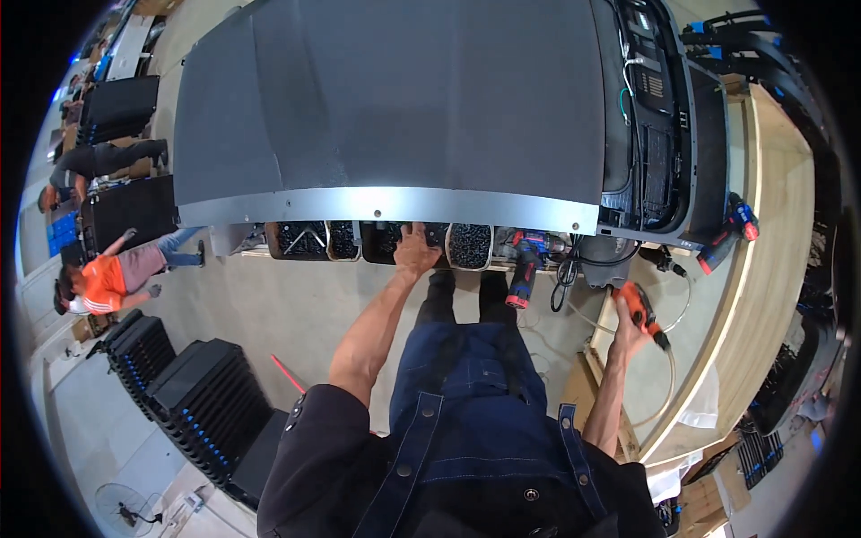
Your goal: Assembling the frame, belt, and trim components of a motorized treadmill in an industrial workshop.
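My left hand [415, 252] reaches into a dark bin [381, 240] of small parts below the silver front edge [377, 203] of a treadmill deck. Its fingers are stretched out; the tips are partly lost against the dark bin. My right hand [630, 332] is wrapped round an orange-and-black power tool [639, 308], held low off the treadmill's right front corner. A pale cord or hose [673, 381] runs down from the tool's end. The wide black running belt [386, 99] fills the upper middle, and at its right the motor bay [641, 117] lies uncovered with wires showing.
A bin of black screws [469, 247] stands right of my left hand, beside a red-and-blue cordless drill [527, 264]. Another cordless driver [731, 231] rests near the wooden ledge [776, 233]. Black stacked parts [202, 394] stand lower left. A person in orange [103, 280] works at far left.
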Demonstrator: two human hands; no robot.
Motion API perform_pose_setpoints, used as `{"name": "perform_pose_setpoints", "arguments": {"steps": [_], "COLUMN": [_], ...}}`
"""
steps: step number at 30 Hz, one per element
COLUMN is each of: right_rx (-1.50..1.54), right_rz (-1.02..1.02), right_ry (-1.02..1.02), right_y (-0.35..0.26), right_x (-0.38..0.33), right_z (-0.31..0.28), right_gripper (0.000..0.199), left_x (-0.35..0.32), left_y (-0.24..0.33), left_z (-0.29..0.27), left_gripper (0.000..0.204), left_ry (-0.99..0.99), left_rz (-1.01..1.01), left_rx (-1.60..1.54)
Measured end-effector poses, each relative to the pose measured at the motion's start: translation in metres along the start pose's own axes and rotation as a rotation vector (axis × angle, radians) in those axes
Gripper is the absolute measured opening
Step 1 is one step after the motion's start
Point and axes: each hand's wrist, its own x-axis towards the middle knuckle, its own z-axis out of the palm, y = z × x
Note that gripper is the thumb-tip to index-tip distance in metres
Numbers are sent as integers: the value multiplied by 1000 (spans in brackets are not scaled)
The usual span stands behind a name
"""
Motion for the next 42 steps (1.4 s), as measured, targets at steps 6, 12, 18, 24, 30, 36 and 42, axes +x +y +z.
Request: {"name": "perform_pose_setpoints", "arguments": {"steps": [6,12,18,24,30,36,42], "right_rx": [343,542,653,870,998,1277,1011], "right_rz": [43,103,100,34,-27,5,-55], "right_ry": [-1,-71,-72,13,7,-262,-214], "right_y": [-35,-50,-75,-127,-189,-192,-183], "right_x": [-59,-98,-136,-167,-187,-202,-210], "right_z": [-23,-34,-43,-74,-58,-33,-3], "right_gripper": [45,49,50,47,56,61,42], "left_x": [22,36,26,39,39,35,5], "left_y": [-67,-113,-118,-129,-127,-139,-119], "left_z": [10,7,-28,-21,-27,-22,-36], "left_gripper": [31,24,25,25,25,28,30], "left_ry": [-58,-433,-727,-939,-978,-1280,-786], "left_rz": [225,85,-53,-160,-214,-123,-131], "left_rx": [-251,-1049,-1493,-1726,-1681,-2173,-1758]}}
